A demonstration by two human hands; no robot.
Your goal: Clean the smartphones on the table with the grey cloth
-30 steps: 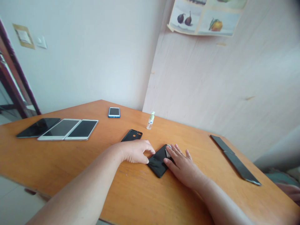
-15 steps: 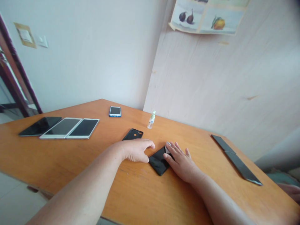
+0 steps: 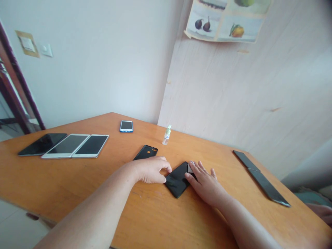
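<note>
A black smartphone (image 3: 177, 183) lies screen up on the wooden table. My left hand (image 3: 153, 170) rests at its left edge, with thumb and fingertips curved against the phone to brace it. On the phone's upper right part lies my right hand (image 3: 203, 180), its fingers pressing a small pale grey cloth (image 3: 190, 168) onto the screen. Most of that cloth is hidden under the fingers. Just behind my left wrist is a black phone case (image 3: 146, 152), partly covered by the hand. A small clear spray bottle (image 3: 166, 135) stands upright beyond both hands.
To the left lie a black tablet (image 3: 43, 144) and two white tablets (image 3: 66, 147) side by side. A phone in a blue case (image 3: 126, 126) is at the back. Two long dark flat objects (image 3: 261, 180) lie end to end near the table's right edge. Walls stand behind the table.
My right hand has slid slightly right with the cloth, baring more of the screen. My left hand stays at the phone's edge. The whole view has shifted slightly.
</note>
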